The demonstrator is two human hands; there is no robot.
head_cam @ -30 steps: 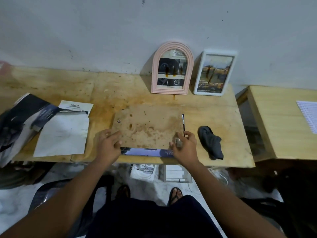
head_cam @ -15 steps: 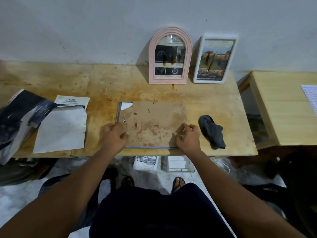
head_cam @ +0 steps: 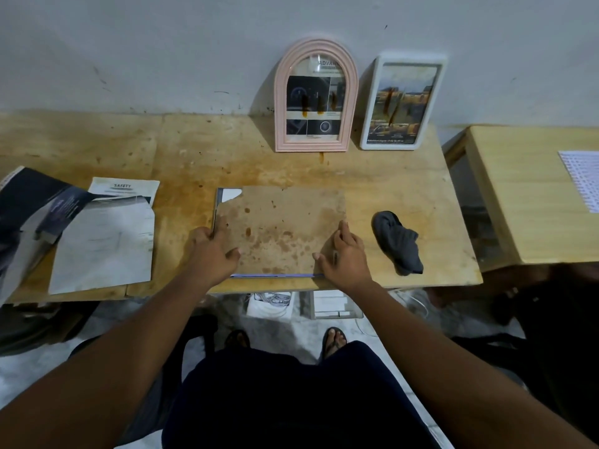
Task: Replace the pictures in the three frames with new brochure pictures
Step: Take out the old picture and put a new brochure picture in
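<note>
Brown, stained backing board (head_cam: 285, 228) lies uppermost on a face-down frame (head_cam: 275, 275) at the near edge of the wooden counter (head_cam: 194, 163), directly before the person. Left hand (head_cam: 214, 254): fingers curl over the frame's left edge and the thumb presses on the board, a closed grip on the frame. Right hand (head_cam: 346, 257): fingers lie nearly straight along the board's right edge and the thumb spreads onto its near right corner; the hand presses rather than clasps. The board's far left corner is broken away, baring a white patch beneath. Just right of the frame, not touching it, lies a crumpled grey cloth (head_cam: 398, 243). Well to the left rest a white sheet (head_cam: 103, 244), overlapping a SAFETY page (head_cam: 124, 187), and a dark open brochure (head_cam: 29, 202) at the counter's left end. Farthest, against the wall, stand a pink arched frame (head_cam: 316, 95) and, just beside it on the right, a white rectangular frame (head_cam: 402, 102), both upright and holding printed pictures.
</note>
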